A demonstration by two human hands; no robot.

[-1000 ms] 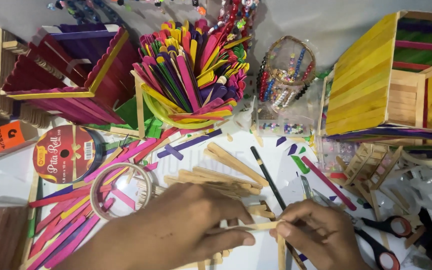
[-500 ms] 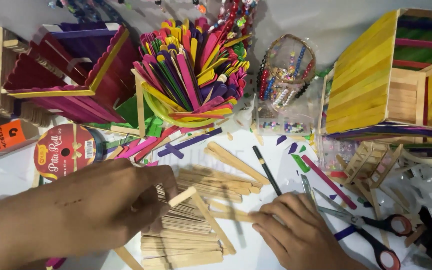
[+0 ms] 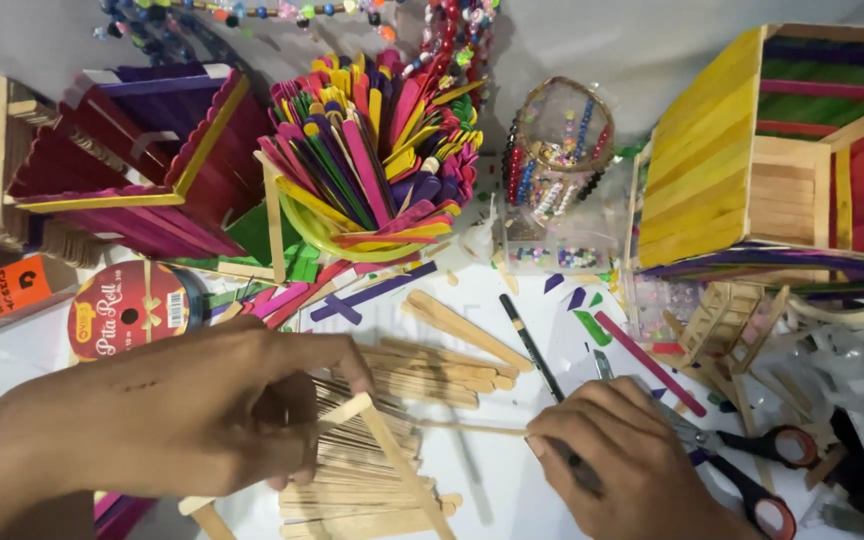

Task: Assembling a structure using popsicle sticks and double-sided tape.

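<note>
Head view: a frame of plain wooden sticks (image 3: 392, 455) lies on a stack of plain sticks (image 3: 352, 480) between the two hands. Left hand (image 3: 202, 410) pinches the frame's upper corner with thumb and forefinger. Right hand (image 3: 622, 465) is closed around the end of a thin stick (image 3: 472, 428) that reaches across to the frame. Red-handled scissors (image 3: 752, 460) lie just right of the right hand. Beyond the hands stand a cup of coloured sticks (image 3: 372, 160) and a roll of red ribbon (image 3: 127, 305).
</note>
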